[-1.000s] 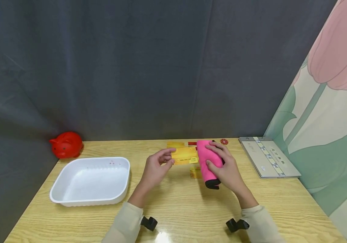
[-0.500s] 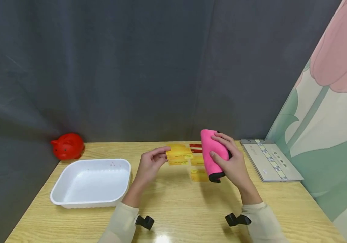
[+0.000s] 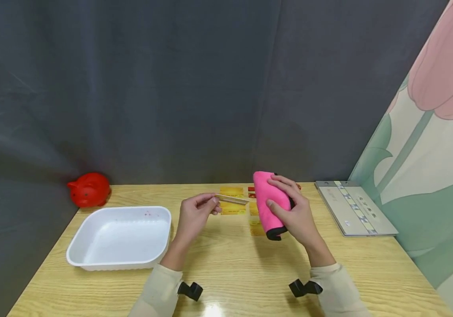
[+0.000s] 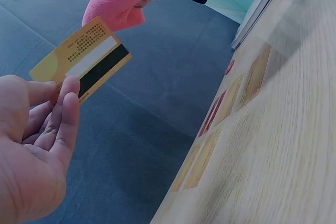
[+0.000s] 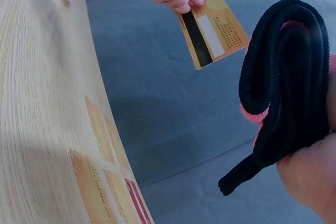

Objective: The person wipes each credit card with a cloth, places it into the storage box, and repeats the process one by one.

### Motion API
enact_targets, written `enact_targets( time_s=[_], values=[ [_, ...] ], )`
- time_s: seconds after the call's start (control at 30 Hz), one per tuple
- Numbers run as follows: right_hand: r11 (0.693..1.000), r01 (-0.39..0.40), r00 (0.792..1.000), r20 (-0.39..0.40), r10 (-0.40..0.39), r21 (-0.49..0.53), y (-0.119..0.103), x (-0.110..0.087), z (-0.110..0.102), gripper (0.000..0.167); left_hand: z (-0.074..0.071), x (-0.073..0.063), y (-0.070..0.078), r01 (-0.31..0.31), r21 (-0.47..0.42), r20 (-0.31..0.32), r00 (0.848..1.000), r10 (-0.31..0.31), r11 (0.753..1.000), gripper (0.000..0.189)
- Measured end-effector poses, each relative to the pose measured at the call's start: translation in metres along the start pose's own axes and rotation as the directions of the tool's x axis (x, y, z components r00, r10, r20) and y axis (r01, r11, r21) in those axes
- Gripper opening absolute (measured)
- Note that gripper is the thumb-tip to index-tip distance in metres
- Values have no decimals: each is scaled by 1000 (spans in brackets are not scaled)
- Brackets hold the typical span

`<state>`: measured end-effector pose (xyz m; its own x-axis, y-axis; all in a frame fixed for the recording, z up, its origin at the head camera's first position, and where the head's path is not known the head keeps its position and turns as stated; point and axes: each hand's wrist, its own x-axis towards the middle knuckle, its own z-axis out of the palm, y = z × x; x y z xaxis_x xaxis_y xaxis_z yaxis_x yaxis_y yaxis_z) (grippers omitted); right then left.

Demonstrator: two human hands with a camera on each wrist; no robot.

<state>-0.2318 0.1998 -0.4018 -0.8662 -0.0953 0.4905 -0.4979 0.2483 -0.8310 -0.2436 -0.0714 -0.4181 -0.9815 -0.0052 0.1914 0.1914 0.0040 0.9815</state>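
Far left, a red piggy bank [image 3: 89, 190] sits behind a white tray [image 3: 119, 237]. My left hand [image 3: 194, 214] pinches one end of a raised gold card [image 4: 83, 57], in front of flat yellow cards [image 3: 233, 209]. My right hand [image 3: 296, 213] grips a folded pink cloth [image 3: 265, 200], partly hiding other cards [image 3: 256, 228]; a grey book [image 3: 339, 207] lies far right.

On your far left sat a glossy red pig figure [image 3: 89, 190], just beyond a white, round-cornered plastic tray [image 3: 119, 237]; on your far right, a flat grey book [image 3: 356, 208] lay beside a tulip-patterned wall [image 3: 440, 176].
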Motion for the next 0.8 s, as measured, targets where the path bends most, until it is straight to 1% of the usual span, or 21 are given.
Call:
enact_targets(
  time_s=[0.2, 0.33, 0.43, 0.57, 0.63, 0.7, 0.8],
  values=[
    [1000, 2, 1000, -4, -2, -4, 0, -1, 0, 50, 1, -2, 2, 16, 5, -20, 1000, -16, 1000, 17],
    [1000, 5, 1000, -3, -5, -3, -1, -1, 0, 50, 0, -3, 3, 21, 65, -35, 999, -18, 998, 16],
    [1000, 7, 1000, -5, -7, 4, -1, -1, 0, 51, 0, -3, 2, 2, 129, -66, 998, 7, 992, 15],
    [1000, 10, 1000, -4, -10, 12, 0, -2, 0, 50, 1, -3, -1, -48, 165, -96, 993, 65, 985, 16],
    [1000, 10, 1000, -2, -10, 10, 0, -2, 1, 50, 1, -3, -2, -72, 177, -97, 991, 90, 982, 17],
    [1000, 11, 1000, 1, -11, 3, 0, -2, 1, 50, 1, -3, -3, -83, 175, -98, 990, 101, 981, 17],
    [1000, 16, 1000, -1, -16, -6, 0, -2, 1, 50, 1, -3, -2, -67, 125, -84, 993, 77, 990, 18]
  ],
)
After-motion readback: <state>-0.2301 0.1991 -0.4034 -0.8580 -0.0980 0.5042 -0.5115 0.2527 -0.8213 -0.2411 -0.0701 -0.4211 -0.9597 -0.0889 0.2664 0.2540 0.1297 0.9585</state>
